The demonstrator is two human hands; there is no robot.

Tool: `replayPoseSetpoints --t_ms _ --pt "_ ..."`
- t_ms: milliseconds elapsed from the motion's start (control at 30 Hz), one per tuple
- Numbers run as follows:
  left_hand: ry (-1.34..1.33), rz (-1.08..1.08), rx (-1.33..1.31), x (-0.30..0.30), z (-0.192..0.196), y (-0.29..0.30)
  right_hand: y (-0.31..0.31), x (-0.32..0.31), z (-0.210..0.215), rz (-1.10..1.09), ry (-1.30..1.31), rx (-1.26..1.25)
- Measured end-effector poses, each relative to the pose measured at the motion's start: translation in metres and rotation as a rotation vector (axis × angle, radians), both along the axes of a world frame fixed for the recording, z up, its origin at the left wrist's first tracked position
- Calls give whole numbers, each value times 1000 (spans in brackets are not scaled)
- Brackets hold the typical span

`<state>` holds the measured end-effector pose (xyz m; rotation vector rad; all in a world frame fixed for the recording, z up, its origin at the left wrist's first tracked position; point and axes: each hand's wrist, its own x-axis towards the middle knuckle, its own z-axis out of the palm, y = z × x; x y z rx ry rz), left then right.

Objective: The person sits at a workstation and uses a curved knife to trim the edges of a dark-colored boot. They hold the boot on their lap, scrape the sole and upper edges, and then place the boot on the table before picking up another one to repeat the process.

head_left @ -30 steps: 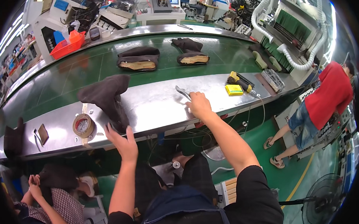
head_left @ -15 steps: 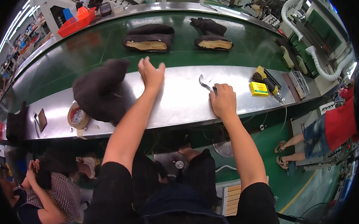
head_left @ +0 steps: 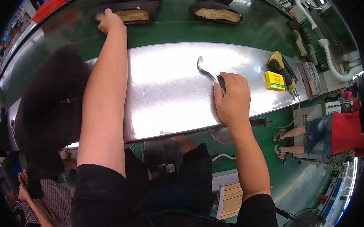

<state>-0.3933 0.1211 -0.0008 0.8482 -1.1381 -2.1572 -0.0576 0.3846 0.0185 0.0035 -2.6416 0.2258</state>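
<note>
My left arm stretches far across the bench to the green belt. There my left hand (head_left: 111, 22) grips the left end of a dark boot (head_left: 137, 15) lying with its pale sole toward me; its fingers are partly blurred. My right hand (head_left: 234, 96) is wrapped round the handles of metal pincers (head_left: 204, 68) over the steel bench top. Their curved head points away from me, and the handles are mostly hidden in my palm. Another dark boot (head_left: 216, 15) lies farther right on the belt. Beside my left forearm stands a large dark boot (head_left: 51, 99).
On the bench's right lie a yellow box (head_left: 275, 81) and a yellow-and-black tool (head_left: 276, 61) with a hose. A red tray (head_left: 49, 7) stands at the far left. One person (head_left: 47, 200) sits at lower left; another in a red top (head_left: 345, 126) stands at right.
My left hand has reached forward and left from above the bench to the boot on the belt. My right hand keeps hold of the pincers. The whole view has shifted.
</note>
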Motion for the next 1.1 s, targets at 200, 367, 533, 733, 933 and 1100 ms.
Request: replayPoseSetpoints --t_ms 200,367,533,733,933,1100 --pt "204 -1 163 -5 -1 -16 -4 0 -1 18 10 -36" --pt "298 -226 232 -1 0 -9 -1 -1 1 6 15 -27" --pt "389 -494 5 6 -13 14 -2 -1 2 -10 5 -22" --pt "344 -577 -54 91 13 52 1 3 0 -14 25 -12" --pt "448 -570 379 161 22 23 -4 3 0 11 67 -29" --pt "572 -724 580 266 28 22 -1 4 1 92 270 1"
